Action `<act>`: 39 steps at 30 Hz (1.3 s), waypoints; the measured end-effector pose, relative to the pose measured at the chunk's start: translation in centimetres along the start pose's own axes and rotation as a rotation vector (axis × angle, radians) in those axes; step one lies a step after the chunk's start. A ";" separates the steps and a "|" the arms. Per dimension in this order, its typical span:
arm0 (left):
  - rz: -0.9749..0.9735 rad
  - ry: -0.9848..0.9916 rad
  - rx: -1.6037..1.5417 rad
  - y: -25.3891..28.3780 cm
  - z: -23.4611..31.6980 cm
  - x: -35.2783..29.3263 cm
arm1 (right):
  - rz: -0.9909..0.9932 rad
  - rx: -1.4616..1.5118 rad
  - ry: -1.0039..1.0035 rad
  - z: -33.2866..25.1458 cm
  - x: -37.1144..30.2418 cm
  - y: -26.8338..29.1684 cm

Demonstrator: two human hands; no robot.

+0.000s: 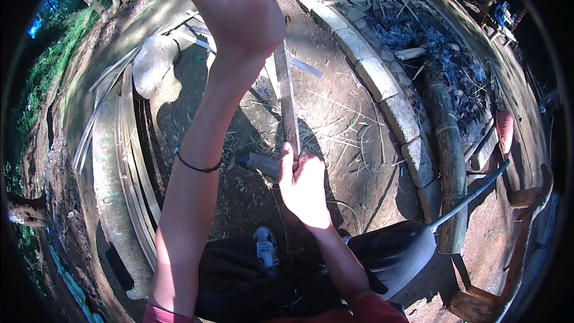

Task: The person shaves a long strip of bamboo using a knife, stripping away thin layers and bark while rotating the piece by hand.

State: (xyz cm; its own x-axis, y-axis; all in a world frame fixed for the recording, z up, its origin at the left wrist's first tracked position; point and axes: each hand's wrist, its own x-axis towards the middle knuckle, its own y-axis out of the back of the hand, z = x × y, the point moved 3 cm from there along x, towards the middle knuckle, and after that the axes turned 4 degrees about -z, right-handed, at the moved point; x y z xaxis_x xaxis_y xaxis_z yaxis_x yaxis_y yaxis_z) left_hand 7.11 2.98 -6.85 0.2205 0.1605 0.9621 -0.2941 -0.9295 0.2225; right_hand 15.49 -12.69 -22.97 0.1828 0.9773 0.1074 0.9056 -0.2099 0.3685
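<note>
My left hand (pixel 239 9) is raised at the top edge, wrist bent. Its fingers are partly cut off and look curled; what they hold is mostly out of sight. Lower down, near the middle, my right hand (pixel 306 188) is wrapped round the lower end of a long, flat, machete-like blade (pixel 286 93). The blade points away from me, its far end passing beside my left hand. A pale thin strip (pixel 271 75) shows just left of the blade. Under and left of my right hand lies a short dark cylindrical piece (pixel 261 164) on the ground.
Long split strips (pixel 128 137) rest along a pale log (pixel 113 203) at left, near a rounded stone (pixel 153 66). A curved stone border (pixel 376 78) encloses ash and a long pole (pixel 445 137) at right. Shavings (pixel 353 125) litter the dirt. My shoe (pixel 265 248) is below.
</note>
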 end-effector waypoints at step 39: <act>0.253 0.686 -1.739 -5.3 0.4 0.6 | -0.017 0.321 -0.221 7.4 1.1 0.9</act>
State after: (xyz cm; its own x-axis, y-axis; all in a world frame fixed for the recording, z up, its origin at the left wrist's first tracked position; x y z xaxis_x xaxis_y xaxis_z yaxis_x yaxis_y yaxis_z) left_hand 9.19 7.86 -7.51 -0.2031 0.5873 0.7835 -0.8403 0.3063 -0.4473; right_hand 19.32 -11.54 -29.39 0.2132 0.9707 -0.1110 0.9765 -0.2080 0.0571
